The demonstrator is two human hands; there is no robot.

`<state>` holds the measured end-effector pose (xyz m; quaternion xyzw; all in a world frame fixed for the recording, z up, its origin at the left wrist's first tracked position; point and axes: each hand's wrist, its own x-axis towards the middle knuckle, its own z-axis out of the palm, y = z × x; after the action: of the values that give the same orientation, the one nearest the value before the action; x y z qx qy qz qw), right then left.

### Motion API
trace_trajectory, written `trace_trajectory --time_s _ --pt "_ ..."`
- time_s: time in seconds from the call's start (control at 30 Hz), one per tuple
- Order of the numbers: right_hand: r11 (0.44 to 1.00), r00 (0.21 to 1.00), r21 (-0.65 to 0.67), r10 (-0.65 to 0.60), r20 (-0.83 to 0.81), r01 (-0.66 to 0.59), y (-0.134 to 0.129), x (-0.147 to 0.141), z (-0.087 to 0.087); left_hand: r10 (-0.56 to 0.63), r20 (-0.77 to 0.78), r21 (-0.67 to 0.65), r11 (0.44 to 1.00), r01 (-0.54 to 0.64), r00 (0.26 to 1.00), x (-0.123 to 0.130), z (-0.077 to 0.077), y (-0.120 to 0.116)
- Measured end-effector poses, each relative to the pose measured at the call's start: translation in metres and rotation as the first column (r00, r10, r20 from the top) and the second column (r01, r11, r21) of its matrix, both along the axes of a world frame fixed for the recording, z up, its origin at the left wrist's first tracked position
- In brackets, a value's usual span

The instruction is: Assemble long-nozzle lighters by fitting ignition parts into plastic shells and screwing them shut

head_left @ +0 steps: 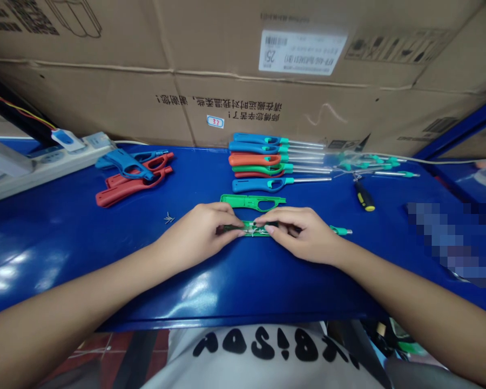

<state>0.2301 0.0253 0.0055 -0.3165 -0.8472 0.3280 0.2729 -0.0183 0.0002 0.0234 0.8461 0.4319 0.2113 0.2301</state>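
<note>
Both my hands are at a green lighter half-shell (261, 233) with small white and metal parts inside, low over the blue table. My left hand (210, 229) pinches its left end between thumb and fingers. My right hand (299, 232) has its thumb and index finger closed at the inner parts near the middle; the palm hides the shell's right side. A teal tip with a metal end (342, 230) sticks out beyond my right hand. Just behind lies another green half-shell (247, 201), its hollow side up, with a trigger opening.
Several long-nosed lighters (263, 185) lie in a row behind. Red and blue shells (132, 186) are heaped at the left, by a power strip (48, 162). Small screws (169, 218) lie nearby. A black-yellow screwdriver (363, 195) and metal tubes (397, 174) are at the right. A carton (227, 86) backs the table.
</note>
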Motion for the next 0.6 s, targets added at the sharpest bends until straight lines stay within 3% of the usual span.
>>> trace_trajectory --time_s 0.17,0.33,0.6 --pt "0.947 0.974 0.258 0.152 0.169 -0.192 -0.003 0.003 0.005 -0.01 0.001 -0.008 1.0 0.01 1.0 -0.001 0.0 0.001" --pt "0.872 0.942 0.425 0.109 0.318 -0.244 -0.008 0.005 0.008 -0.005 -0.038 0.017 1.0 0.006 0.999 0.0 0.0 -0.001" --pt "0.813 0.921 0.517 0.059 0.385 -0.268 -0.011 0.007 0.007 0.015 -0.074 0.046 0.999 -0.011 0.997 0.001 -0.002 -0.001"
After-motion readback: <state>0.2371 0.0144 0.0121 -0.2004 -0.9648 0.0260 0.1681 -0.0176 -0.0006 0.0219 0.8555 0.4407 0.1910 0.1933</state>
